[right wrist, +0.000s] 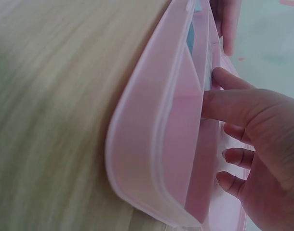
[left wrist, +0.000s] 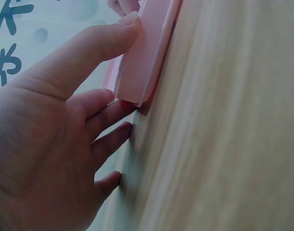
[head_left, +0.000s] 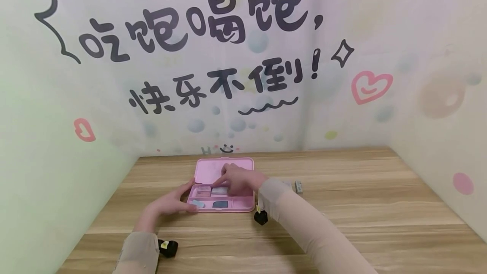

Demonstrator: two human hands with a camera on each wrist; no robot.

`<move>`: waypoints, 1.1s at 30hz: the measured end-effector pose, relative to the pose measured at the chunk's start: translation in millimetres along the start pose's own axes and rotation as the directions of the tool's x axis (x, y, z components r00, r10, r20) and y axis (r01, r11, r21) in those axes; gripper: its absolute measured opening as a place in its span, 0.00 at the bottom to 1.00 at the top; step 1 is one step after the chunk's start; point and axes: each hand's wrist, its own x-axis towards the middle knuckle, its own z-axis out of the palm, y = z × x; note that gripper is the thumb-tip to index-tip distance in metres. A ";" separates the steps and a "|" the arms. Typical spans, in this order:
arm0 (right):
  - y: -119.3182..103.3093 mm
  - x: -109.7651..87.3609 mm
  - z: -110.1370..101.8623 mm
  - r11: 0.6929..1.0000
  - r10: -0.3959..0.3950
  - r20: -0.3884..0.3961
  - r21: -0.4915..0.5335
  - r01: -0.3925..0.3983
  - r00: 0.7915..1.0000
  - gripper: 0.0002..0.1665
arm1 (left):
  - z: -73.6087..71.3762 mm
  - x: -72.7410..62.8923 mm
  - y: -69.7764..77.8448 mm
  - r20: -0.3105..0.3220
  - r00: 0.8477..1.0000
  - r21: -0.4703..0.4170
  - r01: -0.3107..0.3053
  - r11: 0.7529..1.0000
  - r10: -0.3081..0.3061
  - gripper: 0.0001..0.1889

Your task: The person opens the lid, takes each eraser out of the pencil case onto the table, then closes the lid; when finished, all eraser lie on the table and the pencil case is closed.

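Note:
A pink pencil case (head_left: 243, 203) lies on the table with its lid (head_left: 205, 170) raised at the back. My left hand (head_left: 169, 203) holds its left end, thumb on the front wall and fingers at the side. My right hand (head_left: 241, 181) reaches into the rear compartment, index finger and thumb at a whitish block (head_left: 219, 190); the wall hides whether they pinch it. In the right wrist view the other fingers (right wrist: 238, 156) are bent near the lid. A pale blue piece (head_left: 198, 203) and a dark blue-grey block (head_left: 220, 204) lie in the front compartments, a small pinkish block (head_left: 203, 191) at rear left.
Right of the case, a small grey block (head_left: 298, 187) stands on the wooden table (head_left: 361, 206), with a pale item (head_left: 286, 184) partly behind my right sleeve. A printed cloth wall (head_left: 228, 130) rises behind the table, with side walls left and right.

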 end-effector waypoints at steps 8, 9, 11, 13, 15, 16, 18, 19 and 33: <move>-1.7 -1.8 -1.1 1.000 -0.016 0.015 -0.007 0.016 1.000 0.38 | -1.2 -1.1 2.3 -0.002 1.000 0.016 -0.005 1.000 0.005 0.56; -1.6 -1.9 -1.2 1.000 -0.017 0.017 -0.006 0.017 1.000 0.38 | -1.2 -1.1 2.5 -0.002 1.000 0.016 -0.004 1.000 0.004 0.56; -1.4 -2.1 -1.5 1.000 -0.018 0.017 0.001 0.018 1.000 0.38 | -1.4 -1.0 2.7 -0.002 1.000 0.020 -0.001 1.000 0.001 0.56; -0.9 -1.8 -1.5 1.000 -0.019 0.017 0.006 0.019 1.000 0.38 | -1.5 -1.3 3.5 -0.002 1.000 0.021 0.006 1.000 -0.006 0.56; -0.4 -1.6 -1.3 1.000 -0.025 0.014 0.002 0.025 1.000 0.38 | -1.6 -1.3 3.5 0.000 1.000 0.024 0.012 1.000 -0.012 0.56; 0.0 -1.2 -1.1 1.000 -0.029 0.013 0.000 0.029 0.999 0.38 | -1.8 -1.2 3.4 0.001 1.000 0.027 0.013 1.000 -0.013 0.56; 0.4 -1.0 -1.0 0.999 -0.039 0.011 -0.004 0.039 0.999 0.38 | -1.9 -1.2 3.6 0.001 1.000 0.030 0.013 0.999 -0.013 0.57; 0.5 -0.9 -1.0 0.999 -0.044 0.011 -0.005 0.044 0.999 0.38 | -1.9 -1.2 3.6 -0.001 1.000 0.032 0.013 0.999 -0.013 0.57; -0.5 0.8 0.6 0.999 -0.029 0.042 -0.027 0.030 0.999 0.34 | -1.8 -2.8 4.1 -0.005 1.000 0.034 0.001 0.999 -0.001 0.56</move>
